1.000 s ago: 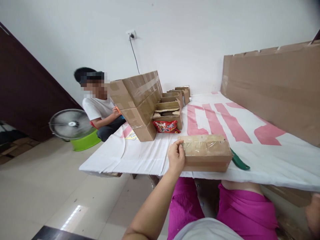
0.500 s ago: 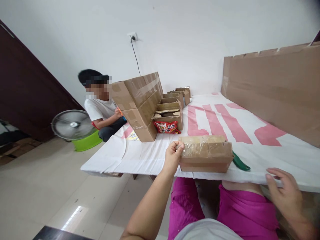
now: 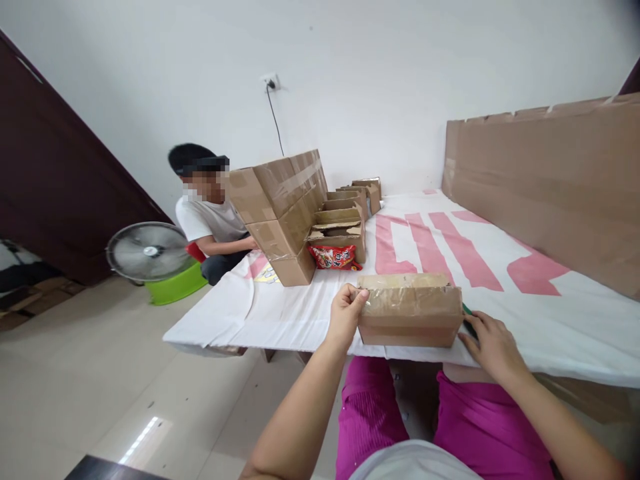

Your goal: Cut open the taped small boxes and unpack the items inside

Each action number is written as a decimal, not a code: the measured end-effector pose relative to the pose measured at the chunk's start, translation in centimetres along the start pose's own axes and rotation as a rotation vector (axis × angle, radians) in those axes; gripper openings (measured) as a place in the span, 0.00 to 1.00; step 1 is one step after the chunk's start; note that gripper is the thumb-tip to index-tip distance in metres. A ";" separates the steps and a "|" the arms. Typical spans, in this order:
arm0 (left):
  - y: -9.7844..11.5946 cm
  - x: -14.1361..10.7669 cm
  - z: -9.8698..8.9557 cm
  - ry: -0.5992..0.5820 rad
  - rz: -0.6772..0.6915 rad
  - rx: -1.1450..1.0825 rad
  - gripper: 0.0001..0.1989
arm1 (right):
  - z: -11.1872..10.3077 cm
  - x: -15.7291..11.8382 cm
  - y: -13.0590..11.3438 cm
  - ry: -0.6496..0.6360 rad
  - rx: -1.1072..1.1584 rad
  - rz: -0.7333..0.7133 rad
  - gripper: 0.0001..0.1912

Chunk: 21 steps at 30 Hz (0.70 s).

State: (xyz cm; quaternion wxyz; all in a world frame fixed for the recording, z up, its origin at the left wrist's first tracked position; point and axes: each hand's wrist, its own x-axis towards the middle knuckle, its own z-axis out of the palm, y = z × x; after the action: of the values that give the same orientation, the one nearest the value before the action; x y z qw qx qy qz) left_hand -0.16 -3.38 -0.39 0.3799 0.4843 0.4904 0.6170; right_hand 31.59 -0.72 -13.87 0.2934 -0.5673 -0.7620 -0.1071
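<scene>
My left hand (image 3: pixel 345 308) is closed on the left end of a cardboard box (image 3: pixel 410 328), thumb over the upper edge. The box is long, open-topped and lined with clear tape, and it stands at the table's near edge. At its right end my right hand (image 3: pixel 493 343) has its thumb and fingers around a green curved object (image 3: pixel 468 311). Most of that object is hidden under the hand, so its kind is unclear. A red food packet (image 3: pixel 334 257) leans against an open carton (image 3: pixel 340 231) beyond the box.
Stacked taped boxes (image 3: pixel 280 230) stand left of a row of open cartons. A long cardboard panel (image 3: pixel 540 180) rises at the right of the white cloth (image 3: pixel 215 327). Beyond the stack a person (image 3: pixel 213 220) crouches near a floor fan (image 3: pixel 149 252).
My right hand has moved left from the table edge onto the green object. My left hand keeps its hold on the box. The other person's hand has lowered behind the stacked boxes.
</scene>
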 end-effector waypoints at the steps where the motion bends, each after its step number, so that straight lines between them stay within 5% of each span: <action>1: -0.2 0.0 0.1 0.007 0.031 0.038 0.23 | 0.0 0.1 0.1 -0.009 0.020 0.010 0.18; 8: -1.3 -0.3 0.4 0.022 0.179 0.275 0.19 | -0.7 1.3 0.6 -0.109 0.091 0.281 0.19; 12: -1.4 -0.2 0.2 0.051 0.206 0.418 0.17 | -2.9 1.4 -0.4 0.146 0.302 0.423 0.24; 17: -1.6 0.0 0.3 0.039 0.191 0.421 0.13 | -8.9 0.3 -5.5 0.382 0.374 0.090 0.27; 21: -1.8 0.0 0.4 0.064 0.188 0.400 0.13 | -11.1 -0.7 -9.6 0.239 0.318 -0.203 0.23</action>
State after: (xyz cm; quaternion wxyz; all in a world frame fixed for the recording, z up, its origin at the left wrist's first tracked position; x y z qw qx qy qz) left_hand 0.21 -2.85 -2.09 0.2012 0.5740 0.5675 0.5550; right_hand 26.45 -9.94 -3.73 0.4552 -0.4176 -0.7822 -0.0809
